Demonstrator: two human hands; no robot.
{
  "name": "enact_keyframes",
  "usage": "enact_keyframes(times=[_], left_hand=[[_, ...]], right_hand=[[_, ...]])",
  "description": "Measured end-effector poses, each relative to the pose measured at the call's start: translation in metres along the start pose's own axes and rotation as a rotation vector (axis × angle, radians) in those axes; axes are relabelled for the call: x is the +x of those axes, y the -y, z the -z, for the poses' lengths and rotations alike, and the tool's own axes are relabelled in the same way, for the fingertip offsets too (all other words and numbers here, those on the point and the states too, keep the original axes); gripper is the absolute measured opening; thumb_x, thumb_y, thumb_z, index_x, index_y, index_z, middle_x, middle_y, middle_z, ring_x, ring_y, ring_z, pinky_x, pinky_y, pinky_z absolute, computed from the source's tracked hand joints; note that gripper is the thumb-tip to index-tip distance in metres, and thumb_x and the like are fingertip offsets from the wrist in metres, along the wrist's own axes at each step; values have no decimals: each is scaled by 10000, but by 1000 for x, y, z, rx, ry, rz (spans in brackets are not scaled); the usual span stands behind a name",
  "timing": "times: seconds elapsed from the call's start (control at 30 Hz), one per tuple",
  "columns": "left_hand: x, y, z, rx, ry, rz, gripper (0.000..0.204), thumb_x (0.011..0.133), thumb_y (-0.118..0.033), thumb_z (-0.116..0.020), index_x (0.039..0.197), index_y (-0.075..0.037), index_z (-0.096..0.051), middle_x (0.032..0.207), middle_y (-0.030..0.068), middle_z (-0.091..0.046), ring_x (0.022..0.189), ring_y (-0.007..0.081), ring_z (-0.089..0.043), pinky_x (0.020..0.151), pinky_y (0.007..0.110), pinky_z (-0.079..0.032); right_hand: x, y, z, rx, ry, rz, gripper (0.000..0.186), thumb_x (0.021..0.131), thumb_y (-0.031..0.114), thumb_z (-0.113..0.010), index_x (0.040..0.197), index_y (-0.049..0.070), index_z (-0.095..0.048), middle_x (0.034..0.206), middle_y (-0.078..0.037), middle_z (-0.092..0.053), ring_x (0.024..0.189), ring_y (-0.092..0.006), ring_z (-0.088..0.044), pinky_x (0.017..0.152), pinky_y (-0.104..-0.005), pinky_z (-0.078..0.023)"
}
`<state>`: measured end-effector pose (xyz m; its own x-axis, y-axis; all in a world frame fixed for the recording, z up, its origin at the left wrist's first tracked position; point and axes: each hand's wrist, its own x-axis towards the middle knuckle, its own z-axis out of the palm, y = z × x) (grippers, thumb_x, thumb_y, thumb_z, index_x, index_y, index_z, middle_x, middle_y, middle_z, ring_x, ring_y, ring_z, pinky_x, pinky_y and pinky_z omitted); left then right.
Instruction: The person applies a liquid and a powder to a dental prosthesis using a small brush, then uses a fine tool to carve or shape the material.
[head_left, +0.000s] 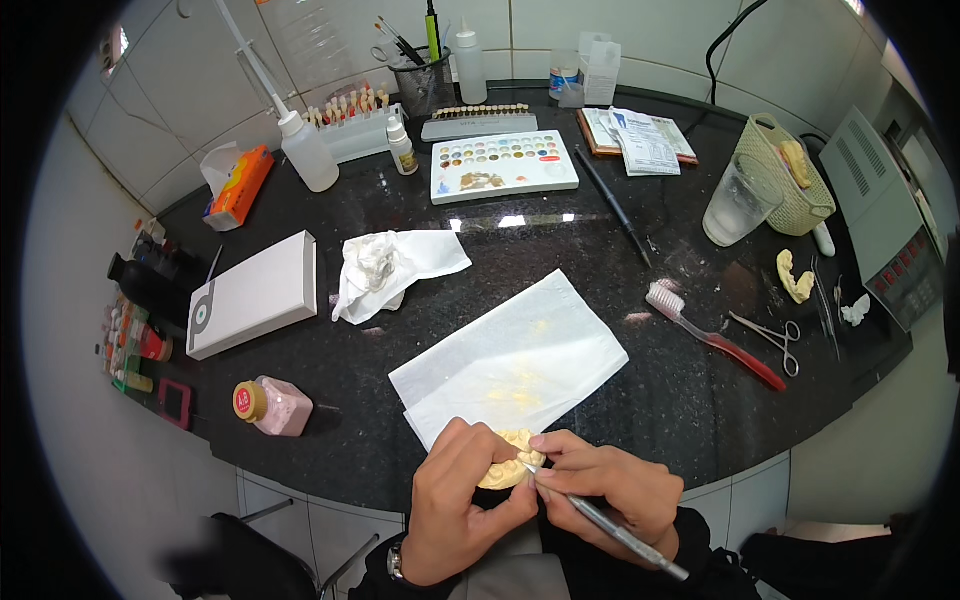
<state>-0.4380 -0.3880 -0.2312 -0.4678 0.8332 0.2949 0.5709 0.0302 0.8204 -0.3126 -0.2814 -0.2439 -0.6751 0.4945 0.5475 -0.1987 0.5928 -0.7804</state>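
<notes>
- The left hand (pixel 455 500) grips a yellowish dental cast (pixel 497 478), its thumb below and curled fingers above; a watch (pixel 395 562) sits on that wrist.
- The right hand (pixel 610 490) is closed around a silver metal-handled carving tool (pixel 625 537), held like a pen, with the tip against or very near the cast's teeth.
- The cast is held at the near edge of the black desk (pixel 345 385), by the near edge of a white paper towel (pixel 500 345) dusted with yellow particles.
- Left of the towel stands a faceted jar (pixel 288 408) of pink material; farther back are a white box (pixel 255 298) and a crumpled tissue (pixel 375 268).
- Right of the towel lie a red-handled toothbrush (pixel 725 348), hemostat-like forceps (pixel 775 338) and a second, arch-shaped cast (pixel 795 277).
- Behind those, a clear plastic cup (pixel 738 208) stands in front of a woven basket (pixel 815 212).
- At the back, a white paint palette (pixel 510 170) carries rows of coloured spots and a brown smear; a tooth shade guide (pixel 480 127) lies just behind it.
- A dark pen-like stick (pixel 612 205) lies at an angle, right of the palette.
</notes>
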Motion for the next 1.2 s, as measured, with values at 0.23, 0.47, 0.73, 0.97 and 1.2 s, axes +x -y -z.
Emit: enact_keyframes(times=[0.23, 0.47, 0.73, 0.97, 1.2], left_hand=[[0, 1, -2, 16, -1, -16, 203, 694, -72, -708, 801, 7, -553, 721, 111, -536, 651, 253, -481, 563, 337, -395], [2, -1, 0, -19, 0, -2, 212, 692, -72, -711, 805, 7, -551, 721, 111, -538, 655, 255, -485, 569, 337, -399], [0, 0, -2, 0, -4, -13, 210, 692, -75, -716, 806, 4, -558, 721, 101, -539, 660, 254, -483, 564, 336, -400], [0, 2, -4, 59, 8, -65, 232, 676, -83, -727, 820, 3, -567, 751, 95, -540, 670, 246, -483, 562, 347, -409], [0, 2, -2, 53, 36, -89, 247, 679, -92, -729, 836, 10, -568, 775, 98, -545, 681, 245, -495, 556, 343, -421]], right_hand=[[1, 3, -3, -117, -17, 36, 231, 694, -34, -745, 908, -19, -660, 932, -190, -679, 783, -227, -701, 636, -262, -567], [4, 5, 5, 71, -31, -66, 166, 708, -23, -731, 856, -53, -664, 817, -174, -683, 802, -273, -700, 700, -331, -583], [6, 6, 3, -17, -10, -45, 211, 694, -44, -744, 885, -32, -656, 864, -198, -680, 836, -259, -701, 664, -282, -573], [8, 10, 11, 47, 37, -126, 157, 698, -44, -726, 832, -69, -649, 780, -174, -675, 736, -231, -691, 767, -388, -579], [9, 12, 16, -103, 158, -45, 221, 665, -41, -758, 856, -18, -649, 867, -199, -684, 800, -237, -707, 631, -256, -571]])
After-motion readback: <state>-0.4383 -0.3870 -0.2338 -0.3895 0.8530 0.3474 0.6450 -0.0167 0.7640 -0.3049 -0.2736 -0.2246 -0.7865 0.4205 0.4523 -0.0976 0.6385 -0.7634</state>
